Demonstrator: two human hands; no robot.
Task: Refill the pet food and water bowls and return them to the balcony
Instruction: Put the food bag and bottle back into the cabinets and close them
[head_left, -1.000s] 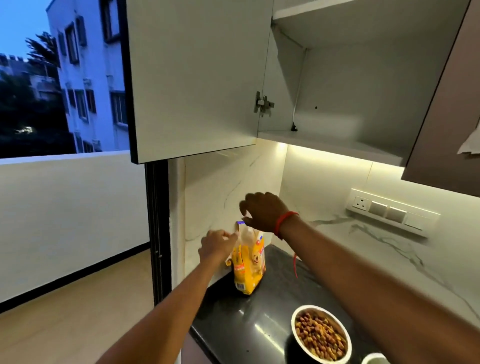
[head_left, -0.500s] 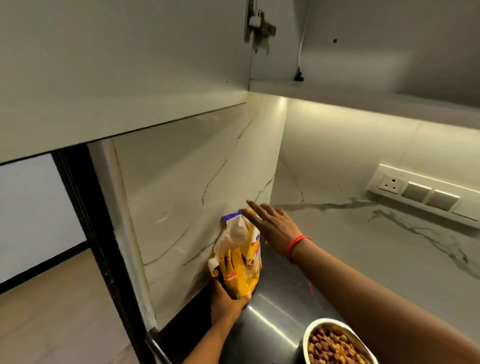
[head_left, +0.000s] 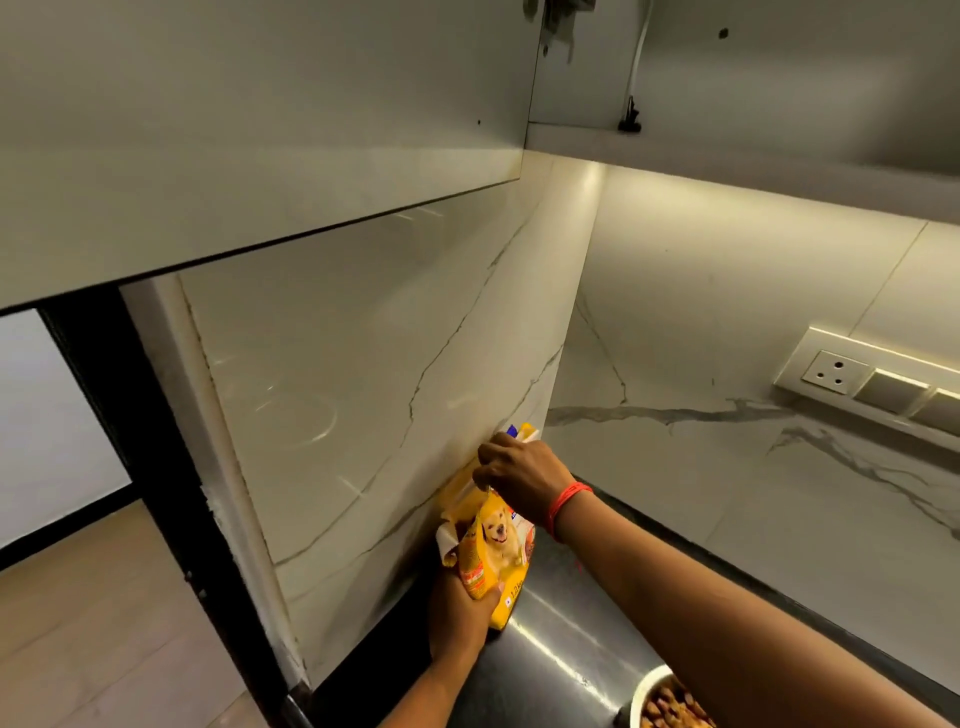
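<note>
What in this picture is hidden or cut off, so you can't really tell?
Head view:
- Food bowl: cut by the bottom edge and crossed by the right arm; fullness unclear.
- Water bowl: out of frame.
- Bag top: covered by the right hand; open or sealed unclear.
- Bag base: behind the left hand.

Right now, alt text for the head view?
Two hands hold a yellow pet food bag upright on a dark counter against a marble wall: left hand at its base, right hand gripping its top. A bowl of kibble sits at bottom right.

Glossy plastic food bag (head_left: 498, 551); polished black countertop (head_left: 566, 654), smooth veined marble wall (head_left: 363, 374), matt cabinet door (head_left: 234, 130)
</note>
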